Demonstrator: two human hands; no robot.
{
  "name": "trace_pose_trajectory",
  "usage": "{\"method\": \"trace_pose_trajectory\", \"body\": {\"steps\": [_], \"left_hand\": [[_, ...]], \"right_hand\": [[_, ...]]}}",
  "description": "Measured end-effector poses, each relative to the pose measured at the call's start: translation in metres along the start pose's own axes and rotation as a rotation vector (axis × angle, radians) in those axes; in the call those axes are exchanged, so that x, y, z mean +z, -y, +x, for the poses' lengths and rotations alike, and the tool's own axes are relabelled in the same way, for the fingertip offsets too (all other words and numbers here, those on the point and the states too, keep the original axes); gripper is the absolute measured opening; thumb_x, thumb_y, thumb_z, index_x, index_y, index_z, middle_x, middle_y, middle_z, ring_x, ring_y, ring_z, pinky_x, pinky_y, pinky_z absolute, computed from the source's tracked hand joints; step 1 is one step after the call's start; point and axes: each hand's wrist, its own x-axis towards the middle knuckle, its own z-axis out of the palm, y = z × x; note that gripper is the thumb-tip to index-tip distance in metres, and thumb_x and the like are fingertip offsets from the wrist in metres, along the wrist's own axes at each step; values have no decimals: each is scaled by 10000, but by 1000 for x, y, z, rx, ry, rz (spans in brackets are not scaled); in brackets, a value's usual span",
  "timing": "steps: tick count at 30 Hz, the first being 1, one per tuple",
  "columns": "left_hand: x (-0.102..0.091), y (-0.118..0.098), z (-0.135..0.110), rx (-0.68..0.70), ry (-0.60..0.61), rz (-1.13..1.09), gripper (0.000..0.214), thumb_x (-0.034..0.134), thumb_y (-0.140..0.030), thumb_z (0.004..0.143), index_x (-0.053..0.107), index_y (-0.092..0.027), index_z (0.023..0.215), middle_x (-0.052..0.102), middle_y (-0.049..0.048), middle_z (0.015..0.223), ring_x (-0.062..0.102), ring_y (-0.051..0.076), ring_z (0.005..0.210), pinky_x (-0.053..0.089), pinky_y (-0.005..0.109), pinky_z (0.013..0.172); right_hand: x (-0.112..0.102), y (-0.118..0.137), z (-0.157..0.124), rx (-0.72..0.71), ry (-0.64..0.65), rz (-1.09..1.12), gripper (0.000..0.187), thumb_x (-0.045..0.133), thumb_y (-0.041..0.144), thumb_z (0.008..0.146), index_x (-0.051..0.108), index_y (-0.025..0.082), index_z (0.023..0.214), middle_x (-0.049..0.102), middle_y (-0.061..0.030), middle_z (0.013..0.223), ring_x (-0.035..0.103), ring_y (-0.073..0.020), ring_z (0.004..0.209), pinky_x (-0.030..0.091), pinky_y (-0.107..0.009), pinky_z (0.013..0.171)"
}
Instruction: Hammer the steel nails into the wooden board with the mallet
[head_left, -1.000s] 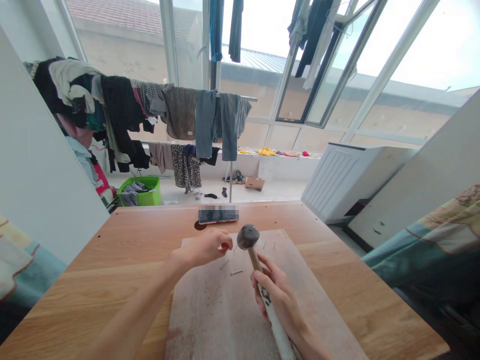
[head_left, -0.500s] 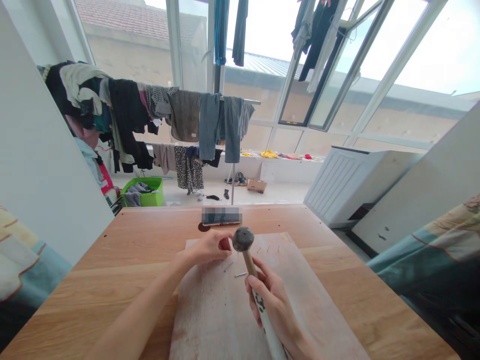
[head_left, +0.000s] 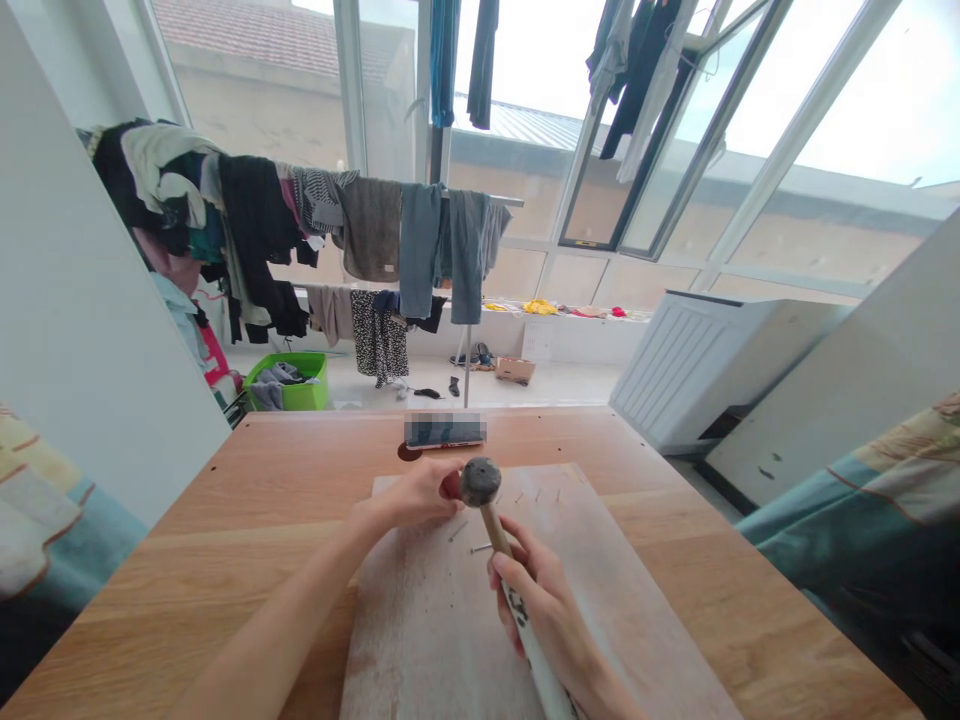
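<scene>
Our left hand (head_left: 416,495) rests near the far edge of the board (head_left: 420,640) with its fingertips pinched shut, and we cannot tell what they pinch. The hammer (head_left: 481,482) has its head right beside those fingertips. Our right hand (head_left: 540,600) is wrapped tight around the handle, with a loose nail (head_left: 480,548) lying just beside it.
</scene>
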Motion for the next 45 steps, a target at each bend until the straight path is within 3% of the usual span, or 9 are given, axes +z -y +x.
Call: {"method": "trace_pose_trajectory", "body": {"steps": [6,12,16,21,25,32,36,45], "left_hand": [[-12,-17,-22,-114,27,276,291,718,-404,706,567,-197,844,619,6,822,587,183,699,406,260,575],[16,-33,-39,-119,24,514,23,597,-226,759,591,-203,759,639,49,874,603,210,737,366,295,613],[23,-34,-38,-91,32,584,79,569,-135,737,601,-204,715,668,57,862,623,217,746,352,298,616],[-6,-26,-41,-138,4,597,128,533,-92,744,582,-199,694,654,42,714,606,210,662,318,286,567],[-22,-20,-42,-136,-20,547,158,524,-86,770,625,-204,800,671,18,741,612,181,686,358,255,594],[-18,-22,-40,-91,1,486,169,545,-99,762,667,-214,746,696,11,802,627,164,745,393,234,641],[-17,-21,-42,-90,-8,481,214,544,-99,761,687,-233,849,687,-8,756,613,161,705,366,238,601],[-17,-25,-40,-86,-7,524,182,543,-80,785,666,-211,759,686,22,854,636,172,782,418,245,687]], "right_hand": [[-4,-1,-2,-10,-36,60,558,628,466,871,500,181,1334,554,55,718,441,-40,317,329,-144,262],[-5,2,-3,-40,-88,95,553,634,453,876,490,181,1335,559,63,702,430,-39,318,360,-151,270],[-6,-1,-4,-31,-72,93,547,628,445,878,487,181,1336,562,57,715,456,-49,328,357,-151,267],[-7,-2,-4,-37,-81,88,529,615,435,885,488,175,1328,556,56,719,452,-45,324,350,-151,269],[-6,-1,-4,-22,-81,74,538,612,434,885,477,174,1336,551,57,716,446,-47,329,346,-151,269],[-6,0,-4,-24,-88,59,554,618,458,877,481,170,1331,550,56,712,443,-50,333,353,-159,273],[-6,0,-4,-18,-87,68,569,630,460,861,483,164,1324,554,55,707,449,-54,330,352,-162,269],[-5,3,-5,-11,-84,85,557,631,453,866,499,176,1331,547,56,704,449,-51,334,351,-155,272]]}}
